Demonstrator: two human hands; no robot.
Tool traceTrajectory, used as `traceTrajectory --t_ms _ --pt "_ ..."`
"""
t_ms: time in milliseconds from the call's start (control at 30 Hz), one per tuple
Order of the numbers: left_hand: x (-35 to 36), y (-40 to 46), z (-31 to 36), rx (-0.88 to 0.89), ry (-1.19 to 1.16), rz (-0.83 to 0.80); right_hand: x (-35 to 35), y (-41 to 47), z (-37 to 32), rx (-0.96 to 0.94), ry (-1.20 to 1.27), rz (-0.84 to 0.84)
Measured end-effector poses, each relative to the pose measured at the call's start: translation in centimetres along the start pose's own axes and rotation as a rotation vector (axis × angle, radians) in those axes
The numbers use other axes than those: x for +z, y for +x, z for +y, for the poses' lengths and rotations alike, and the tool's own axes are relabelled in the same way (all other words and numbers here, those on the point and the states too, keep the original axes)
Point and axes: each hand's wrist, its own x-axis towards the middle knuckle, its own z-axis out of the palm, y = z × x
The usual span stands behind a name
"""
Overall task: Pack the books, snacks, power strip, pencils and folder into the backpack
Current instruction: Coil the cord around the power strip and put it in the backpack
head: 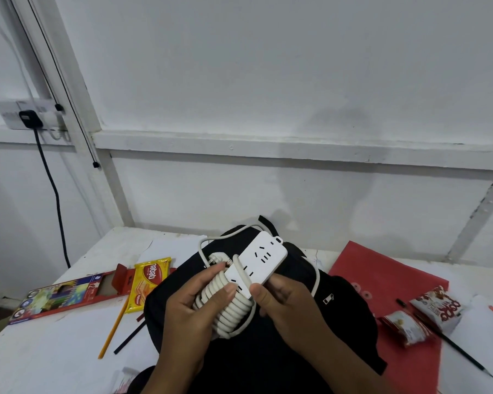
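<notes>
I hold the power strip (256, 261) over the backpack (268, 336) at the centre, my left hand (194, 305) gripping the wound cord (228, 305) and my right hand (285, 300) pinching the strip's near end. I think the step is the last winding of the cord; next I must tuck the loose loop at 3 o'clock and open the backpack.

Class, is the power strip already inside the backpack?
No, both hands hold the power strip above the closed black backpack.

Centre: I see the backpack (254, 336) on the counter (55, 351).
Left: pencil box (63, 297), wafer pack (148, 282), loose pencils (111, 331).
Right: folder (381, 277) under snack packs (435, 308).
</notes>
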Motion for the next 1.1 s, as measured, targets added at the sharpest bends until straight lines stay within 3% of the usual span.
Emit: traceTrajectory --t_ms 233,433,700,1100 --pt "0.0 0.0 -0.6 0.034 0.142 0.017 0.4 -0.1 0.8 -0.098 -0.227 0.174" --pt "-1.0 0.9 -0.3 0.06 0.298 -0.202 -0.3 0.2 1.3 -0.045 -0.195 0.141" --pt "-0.8 0.7 -0.7 0.001 0.279 -0.252 -0.5 0.1 1.3 0.009 -0.145 0.092" --pt "-0.5 0.8 -0.3 -0.015 0.249 -0.151 -0.5 -0.4 1.3 -0.03 -0.133 0.069"
